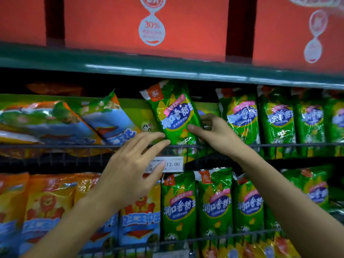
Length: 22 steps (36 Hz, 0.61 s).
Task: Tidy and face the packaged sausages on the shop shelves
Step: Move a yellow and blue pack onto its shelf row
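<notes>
A green sausage pack (174,112) leans to the left on the middle shelf, apart from the upright row of green packs (275,116) to its right. My right hand (210,132) pinches its lower right edge, thumb on the front and fingers behind. My left hand (135,164) reaches up with straight fingers, and the fingertips touch the pack's lower left corner. Orange and blue sausage packs (61,123) lie toppled on the shelf to the left.
A wire rail (55,146) runs along the shelf front with a price tag (174,164) clipped below. The lower shelf holds upright green packs (214,203) and orange packs (48,205). Red cartons (111,25) stand on the green top shelf (167,68).
</notes>
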Each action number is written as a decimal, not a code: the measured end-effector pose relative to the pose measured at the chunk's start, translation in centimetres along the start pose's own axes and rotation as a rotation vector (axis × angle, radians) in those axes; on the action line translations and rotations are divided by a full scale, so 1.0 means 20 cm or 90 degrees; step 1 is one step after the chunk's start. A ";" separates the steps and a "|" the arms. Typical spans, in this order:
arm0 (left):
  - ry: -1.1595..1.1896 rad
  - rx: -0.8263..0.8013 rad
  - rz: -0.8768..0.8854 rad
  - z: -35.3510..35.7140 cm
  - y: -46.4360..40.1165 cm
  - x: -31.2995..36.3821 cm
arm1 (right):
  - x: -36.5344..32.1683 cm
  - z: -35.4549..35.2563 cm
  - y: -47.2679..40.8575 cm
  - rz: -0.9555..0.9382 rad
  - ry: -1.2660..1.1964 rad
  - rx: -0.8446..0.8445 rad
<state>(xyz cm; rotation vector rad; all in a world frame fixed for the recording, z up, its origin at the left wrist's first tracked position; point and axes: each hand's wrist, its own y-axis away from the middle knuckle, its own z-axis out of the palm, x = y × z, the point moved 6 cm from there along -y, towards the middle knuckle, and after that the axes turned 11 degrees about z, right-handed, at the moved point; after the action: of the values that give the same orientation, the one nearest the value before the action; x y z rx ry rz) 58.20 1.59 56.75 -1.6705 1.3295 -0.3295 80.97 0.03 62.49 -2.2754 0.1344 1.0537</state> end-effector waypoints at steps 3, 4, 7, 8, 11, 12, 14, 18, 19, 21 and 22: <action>0.055 -0.006 -0.078 0.01 -0.05 -0.01 | 0.02 -0.05 0.04 0.014 -0.010 -0.013; 0.071 -0.010 -0.112 0.02 -0.07 -0.01 | 0.03 -0.07 0.05 0.015 0.000 -0.018; 0.076 -0.083 -0.197 0.06 -0.14 -0.01 | 0.06 -0.12 0.06 0.007 0.032 -0.020; 0.058 -0.121 -0.215 0.07 -0.17 0.00 | 0.07 -0.13 0.06 -0.001 0.042 -0.014; 0.044 -0.201 -0.265 0.10 -0.25 0.00 | 0.10 -0.14 0.05 -0.019 0.111 0.014; 0.047 -0.223 -0.281 0.11 -0.27 0.00 | 0.11 -0.15 0.04 -0.021 0.138 0.026; 0.051 -0.255 -0.312 0.16 -0.32 -0.03 | 0.11 -0.15 0.04 -0.034 0.165 0.043; 0.198 -0.216 -0.360 0.25 -0.40 -0.11 | 0.10 -0.15 0.05 -0.069 0.147 0.060; 0.238 -0.193 -0.365 0.27 -0.41 -0.13 | 0.10 -0.15 0.05 -0.071 0.137 0.064; 0.296 -0.141 -0.362 0.27 -0.45 -0.13 | 0.11 -0.18 0.06 -0.073 0.107 0.078; 0.305 -0.115 -0.362 0.26 -0.47 -0.11 | 0.12 -0.19 0.05 -0.074 0.090 0.086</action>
<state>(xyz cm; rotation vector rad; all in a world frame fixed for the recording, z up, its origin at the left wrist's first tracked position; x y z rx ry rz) 66.80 5.71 62.19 -2.2032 1.2112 -1.0198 84.76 -2.67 62.10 -2.2058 0.1253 0.8012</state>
